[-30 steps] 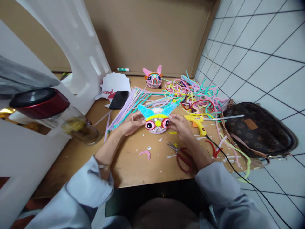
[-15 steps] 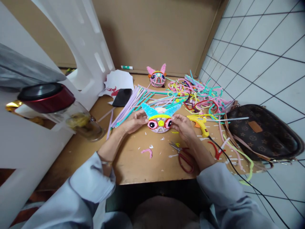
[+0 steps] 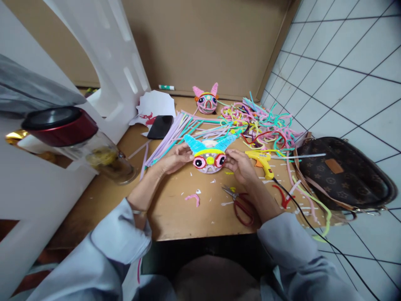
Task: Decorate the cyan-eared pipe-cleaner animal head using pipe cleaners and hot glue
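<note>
A wall of pale tiles with dark joints [image 3: 332, 62] runs along the right, a broad brown board [image 3: 203, 42] closes off the far side, and a white slotted panel [image 3: 109, 62] leans in at the left. Between them is a brown table [image 3: 178, 225], its near edge bare and its right part streaked with white marks. At the right lies a dark patterned bag [image 3: 347, 175] with a tan strap; at the left is a clear bottle [image 3: 90, 146] with a red and black lid. A tangled heap of coloured fuzzy strips [image 3: 266, 121] fills the far right, and straight strips [image 3: 172, 133] fan out to its left. The left hand [image 3: 175, 160] and right hand [image 3: 242, 167] hold a blue-eared toy [image 3: 210, 160] between them over the middle of the table, fingers closed on its opposite sides. Torn white paper [image 3: 156, 102] lies far left, partly under a black phone [image 3: 160, 127]. Red-handled scissors [image 3: 242, 209] lie near the right forearm, and a yellow glue gun [image 3: 263, 161] sits just right of the right hand. A pink-eared toy [image 3: 206, 102] stands at the far side. Smallest are a green-and-white marker [image 3: 166, 87] by the board and a curved pink scrap [image 3: 196, 198] among white bits near the front.
</note>
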Demonstrator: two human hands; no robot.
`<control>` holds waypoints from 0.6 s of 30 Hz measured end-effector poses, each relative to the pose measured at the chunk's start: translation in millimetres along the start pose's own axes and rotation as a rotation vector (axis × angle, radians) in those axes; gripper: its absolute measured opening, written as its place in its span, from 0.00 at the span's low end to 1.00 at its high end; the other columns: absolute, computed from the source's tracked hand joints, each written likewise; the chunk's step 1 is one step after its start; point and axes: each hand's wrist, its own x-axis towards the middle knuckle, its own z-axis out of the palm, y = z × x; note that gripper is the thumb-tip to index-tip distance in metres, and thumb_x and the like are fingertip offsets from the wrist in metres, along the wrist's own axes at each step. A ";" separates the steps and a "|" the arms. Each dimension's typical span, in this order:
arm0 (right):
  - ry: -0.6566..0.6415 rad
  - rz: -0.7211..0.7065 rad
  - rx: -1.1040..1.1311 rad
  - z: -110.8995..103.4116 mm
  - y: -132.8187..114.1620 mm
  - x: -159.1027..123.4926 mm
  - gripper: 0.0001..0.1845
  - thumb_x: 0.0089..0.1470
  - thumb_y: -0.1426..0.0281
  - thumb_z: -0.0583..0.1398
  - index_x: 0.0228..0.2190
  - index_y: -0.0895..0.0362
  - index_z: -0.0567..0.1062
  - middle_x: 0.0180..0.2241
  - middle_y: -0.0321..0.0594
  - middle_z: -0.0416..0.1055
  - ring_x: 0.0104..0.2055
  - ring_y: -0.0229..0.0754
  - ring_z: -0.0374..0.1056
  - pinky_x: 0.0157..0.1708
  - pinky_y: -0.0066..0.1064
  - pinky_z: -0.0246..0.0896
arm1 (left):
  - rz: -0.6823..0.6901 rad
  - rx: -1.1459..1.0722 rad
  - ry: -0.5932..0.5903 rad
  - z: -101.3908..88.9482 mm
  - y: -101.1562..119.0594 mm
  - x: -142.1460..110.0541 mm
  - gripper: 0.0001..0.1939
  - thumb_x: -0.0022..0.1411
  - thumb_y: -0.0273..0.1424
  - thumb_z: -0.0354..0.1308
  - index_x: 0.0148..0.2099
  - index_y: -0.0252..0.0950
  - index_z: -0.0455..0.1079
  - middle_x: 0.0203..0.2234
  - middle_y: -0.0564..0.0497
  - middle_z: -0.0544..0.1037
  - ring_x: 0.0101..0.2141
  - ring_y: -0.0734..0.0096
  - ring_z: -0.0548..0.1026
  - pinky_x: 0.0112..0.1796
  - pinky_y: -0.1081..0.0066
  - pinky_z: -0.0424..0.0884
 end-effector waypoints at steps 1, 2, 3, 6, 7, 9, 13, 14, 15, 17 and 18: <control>-0.017 0.002 -0.009 -0.2 -1.0 -0.7 0.22 0.29 0.59 0.75 0.24 0.55 0.73 0.22 0.30 0.73 0.27 0.35 0.71 0.32 0.28 0.69 | -0.003 0.004 0.004 -0.3 0.3 -0.2 0.28 0.44 0.32 0.78 0.50 0.38 0.80 0.50 0.41 0.83 0.59 0.45 0.75 0.62 0.49 0.65; -0.027 0.002 -0.022 -0.4 -1.8 -1.5 0.22 0.29 0.59 0.75 0.24 0.55 0.73 0.23 0.30 0.74 0.28 0.35 0.71 0.33 0.29 0.69 | -0.008 0.009 0.006 -0.4 0.6 -0.4 0.29 0.44 0.32 0.77 0.51 0.37 0.79 0.50 0.41 0.82 0.59 0.45 0.74 0.63 0.49 0.65; -0.030 0.000 -0.036 -0.6 -2.4 -2.2 0.22 0.28 0.60 0.75 0.24 0.55 0.73 0.23 0.30 0.74 0.28 0.35 0.71 0.33 0.29 0.69 | -0.013 0.013 0.005 -0.5 1.0 -0.5 0.30 0.44 0.32 0.77 0.52 0.37 0.79 0.50 0.41 0.82 0.59 0.45 0.74 0.63 0.49 0.64; -0.017 -0.004 -0.066 -1.3 -2.5 -3.5 0.23 0.27 0.63 0.76 0.25 0.55 0.73 0.24 0.29 0.74 0.30 0.36 0.72 0.34 0.29 0.69 | -0.022 0.016 -0.007 -0.1 1.8 -1.0 0.30 0.44 0.33 0.77 0.52 0.38 0.79 0.50 0.41 0.82 0.60 0.44 0.73 0.63 0.48 0.64; -0.013 -0.003 -0.069 -1.6 -2.3 -3.4 0.23 0.27 0.63 0.76 0.25 0.55 0.73 0.24 0.29 0.74 0.30 0.36 0.72 0.34 0.29 0.69 | -0.019 0.014 -0.009 0.0 1.9 -1.0 0.29 0.45 0.33 0.77 0.51 0.38 0.79 0.50 0.41 0.82 0.60 0.44 0.73 0.63 0.48 0.64; -0.011 0.005 -0.068 -2.2 -1.9 -2.8 0.22 0.28 0.63 0.76 0.25 0.55 0.73 0.24 0.30 0.74 0.29 0.36 0.72 0.34 0.30 0.69 | -0.011 0.008 -0.011 0.3 1.5 -0.9 0.27 0.45 0.33 0.77 0.50 0.38 0.80 0.50 0.41 0.82 0.60 0.44 0.73 0.63 0.49 0.64; -0.015 0.028 -0.059 -2.4 -2.0 -1.3 0.22 0.26 0.64 0.75 0.24 0.56 0.73 0.23 0.30 0.74 0.28 0.36 0.72 0.33 0.29 0.69 | -0.005 -0.008 -0.015 1.0 0.0 -0.1 0.27 0.45 0.32 0.77 0.49 0.37 0.80 0.50 0.41 0.83 0.59 0.45 0.73 0.62 0.49 0.65; -0.014 0.029 -0.057 -2.3 -2.0 -1.1 0.22 0.26 0.64 0.75 0.24 0.56 0.73 0.23 0.31 0.74 0.28 0.36 0.72 0.32 0.29 0.69 | -0.005 -0.010 -0.016 1.2 -0.3 0.1 0.27 0.45 0.32 0.77 0.49 0.37 0.80 0.50 0.41 0.83 0.59 0.45 0.73 0.62 0.50 0.65; -0.011 0.028 -0.056 -2.2 -1.8 -1.0 0.22 0.26 0.64 0.75 0.24 0.56 0.73 0.23 0.31 0.74 0.28 0.36 0.72 0.32 0.29 0.69 | -0.003 -0.010 -0.018 1.4 -0.4 0.2 0.27 0.45 0.32 0.77 0.49 0.37 0.80 0.50 0.41 0.83 0.59 0.45 0.73 0.62 0.50 0.64; -0.003 0.024 -0.057 -2.0 -1.2 -1.0 0.21 0.27 0.64 0.75 0.24 0.56 0.73 0.23 0.30 0.74 0.27 0.36 0.72 0.32 0.29 0.68 | -0.002 -0.009 -0.026 1.6 -0.5 0.3 0.26 0.46 0.32 0.77 0.49 0.38 0.80 0.50 0.41 0.83 0.59 0.46 0.74 0.62 0.50 0.64; -0.001 0.022 -0.060 -1.9 -0.9 -1.2 0.21 0.27 0.64 0.75 0.24 0.56 0.73 0.23 0.30 0.73 0.27 0.36 0.72 0.32 0.30 0.68 | -0.003 -0.010 -0.032 1.6 -0.3 0.3 0.26 0.46 0.32 0.77 0.49 0.38 0.80 0.50 0.41 0.83 0.59 0.46 0.74 0.62 0.50 0.64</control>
